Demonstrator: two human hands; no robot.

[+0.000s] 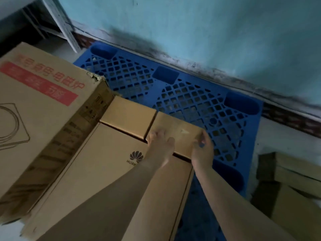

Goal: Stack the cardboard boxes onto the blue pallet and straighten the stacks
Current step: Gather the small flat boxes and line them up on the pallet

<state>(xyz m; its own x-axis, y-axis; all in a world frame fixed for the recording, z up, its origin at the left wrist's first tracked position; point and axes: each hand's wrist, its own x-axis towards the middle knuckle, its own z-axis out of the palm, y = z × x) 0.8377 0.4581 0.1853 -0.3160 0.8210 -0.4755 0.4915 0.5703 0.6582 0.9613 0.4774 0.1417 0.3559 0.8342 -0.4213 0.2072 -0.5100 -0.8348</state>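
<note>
The left hand (160,141) rests on the near left corner of a small box (175,126), fingers bent a little on its top. Motion blur hides whether it grips or only presses. The right hand (202,146) curls round the same box's near right end, thumb on top and fingers down the side, so the two hands hold the box between them, apart by the box's length.

This small box lies flat over the pallet (191,94), just past the far end of a long box (104,171) with a printed logo, and a dark gap shows between the two. Just to its left a second small box (128,115) lies level with it, with a thin seam between them. What the small boxes stand on is hidden. Left of all three a big box (43,101) with a red label stands taller. The far half of the pallet is bare grid, up against the wall (208,32). More boxes (291,188) wait on the floor to the right, off the pallet.

The step in hand looks like setting this small box down and squaring it against its neighbour. The next move likely calls for a short push leftward and toward the long box to close both gaps, keeping the edges in line, before letting go and reaching for the boxes on the floor.
</note>
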